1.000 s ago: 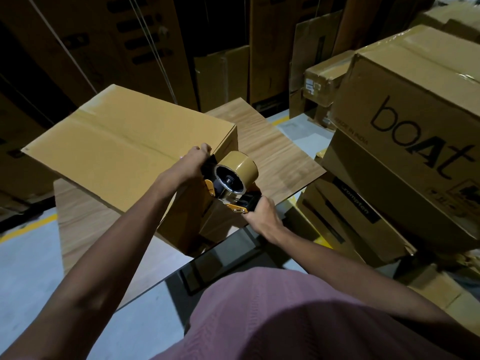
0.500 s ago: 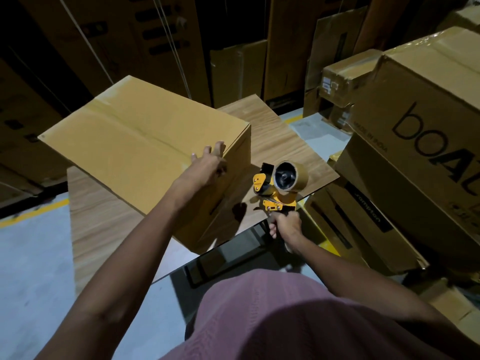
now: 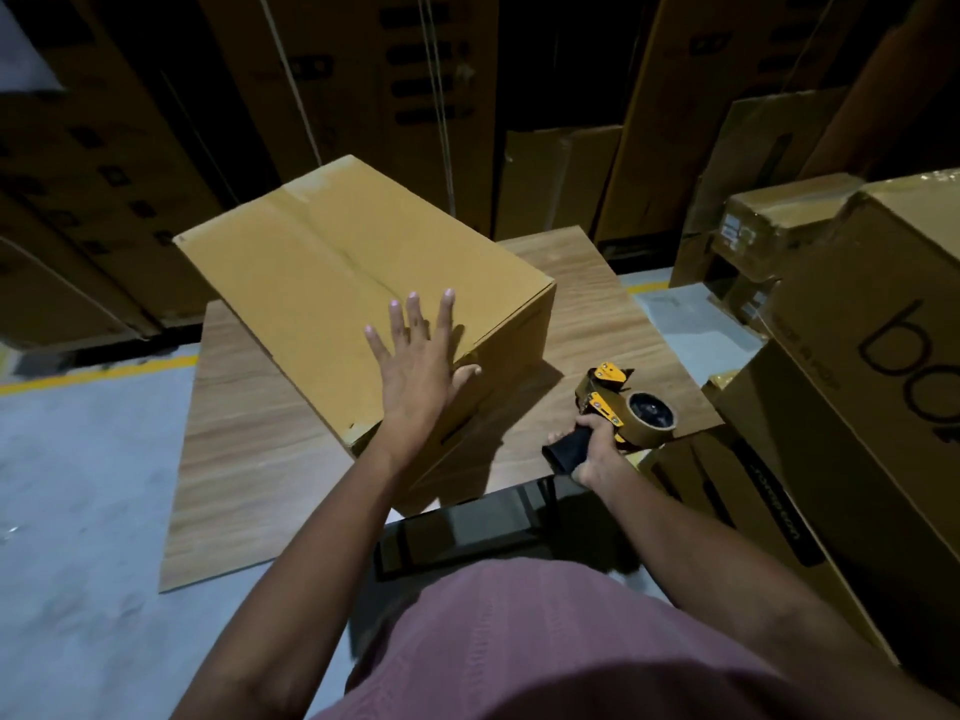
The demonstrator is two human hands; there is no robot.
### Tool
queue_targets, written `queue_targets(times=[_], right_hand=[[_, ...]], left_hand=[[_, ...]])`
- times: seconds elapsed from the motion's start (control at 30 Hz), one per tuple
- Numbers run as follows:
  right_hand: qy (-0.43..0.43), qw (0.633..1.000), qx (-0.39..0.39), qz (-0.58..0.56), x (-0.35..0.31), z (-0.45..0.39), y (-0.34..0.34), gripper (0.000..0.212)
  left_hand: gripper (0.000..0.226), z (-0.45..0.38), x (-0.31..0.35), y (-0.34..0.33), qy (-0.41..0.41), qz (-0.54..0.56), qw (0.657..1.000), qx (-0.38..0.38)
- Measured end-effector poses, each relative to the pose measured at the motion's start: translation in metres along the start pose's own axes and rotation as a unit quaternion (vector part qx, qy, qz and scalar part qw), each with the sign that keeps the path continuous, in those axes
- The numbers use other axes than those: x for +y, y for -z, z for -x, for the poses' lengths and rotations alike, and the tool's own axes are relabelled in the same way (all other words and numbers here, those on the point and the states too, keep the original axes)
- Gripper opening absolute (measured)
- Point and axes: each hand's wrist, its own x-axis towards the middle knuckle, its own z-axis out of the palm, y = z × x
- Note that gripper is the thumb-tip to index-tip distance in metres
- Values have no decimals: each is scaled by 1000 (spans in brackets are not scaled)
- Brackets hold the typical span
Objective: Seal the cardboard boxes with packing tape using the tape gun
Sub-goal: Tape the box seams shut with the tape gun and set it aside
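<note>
A grey floor (image 3: pixel 78 485) with a yellow line (image 3: pixel 98 374) running across it fills the left of the scene, and dark stacked cartons (image 3: pixel 93 163) rise behind. On a wood-grain counter (image 3: pixel 249 475) sits a closed cardboard box (image 3: pixel 332 283), its top flaps meeting along a centre seam; whether tape covers that seam cannot be told in the dim light. The person's left hand (image 3: pixel 415 371) lies flat on the near end of the box top — fingers straight and spread, the thumb reaching over the near edge.

To the right, apart from the box and over the counter's near right corner, the right hand (image 3: pixel 597 449) grips the black handle of a tape gun (image 3: pixel 618 407). The gun has a yellow frame and carries a roll of brown tape (image 3: pixel 652 418); its front end points away from the person and is not touching the box. A dark rectangular panel (image 3: pixel 462 527) lies just below the counter's near edge, in front of the person's pink shirt (image 3: pixel 545 652).

Further right, brown cartons are piled beside the counter — a large one with black lettering (image 3: pixel 883 366) rests on a lower box (image 3: pixel 779 511), and a smaller labelled carton (image 3: pixel 769 220) stands behind them.
</note>
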Motion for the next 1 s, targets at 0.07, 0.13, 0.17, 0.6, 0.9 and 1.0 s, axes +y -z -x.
queue_targets(times=[0.07, 0.13, 0.17, 0.6, 0.9, 1.0], right_hand=[[-26, 996, -10, 85, -9, -5, -8, 25], [-33, 991, -26, 130, -15, 0, -19, 32], [-39, 991, -41, 122, -17, -1, -24, 36], [203, 948, -100, 223, 21, 62, -65, 48], [178, 903, -265, 287, 27, 89, -111, 75], [176, 896, -261, 312, 27, 95, -132, 91]], left_hand=[[111, 3, 3, 0, 66, 3, 997, -25], [107, 3, 7, 0, 91, -10, 995, -42], [105, 3, 8, -2, 91, -22, 995, -42], [105, -9, 34, 0, 164, 2, 983, -78], [59, -35, 30, 36, 126, 48, 984, -120], [42, -39, 16, 42, 25, -84, 994, -71]])
